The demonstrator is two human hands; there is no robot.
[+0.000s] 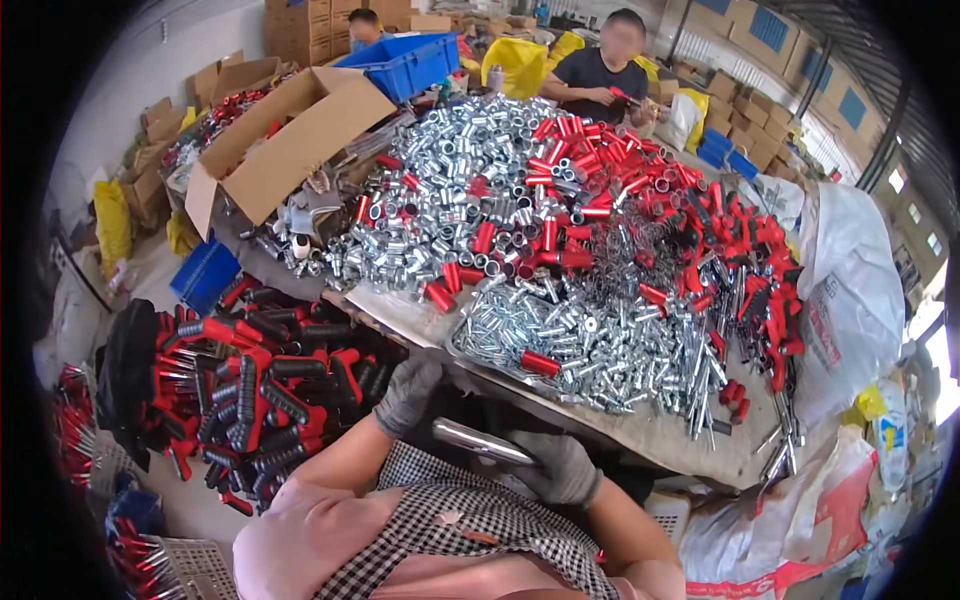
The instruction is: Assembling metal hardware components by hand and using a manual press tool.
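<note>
Both forearms [352, 450] angle inward, right gloved fingers [540, 446] curled.

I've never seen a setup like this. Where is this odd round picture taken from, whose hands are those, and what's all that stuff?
There is no robot here: these are a person's own hands, in grey gloves. A wide fisheye camera on the person's head looks down, so straight edges bend.

The right hand grips a shiny silver tube. The left hand is near the table's edge; whether it holds anything is unclear.

On the table lie heaps of silver metal sleeves, red tubes and thin springs. To the left is a pile of black-and-red handles.
</note>
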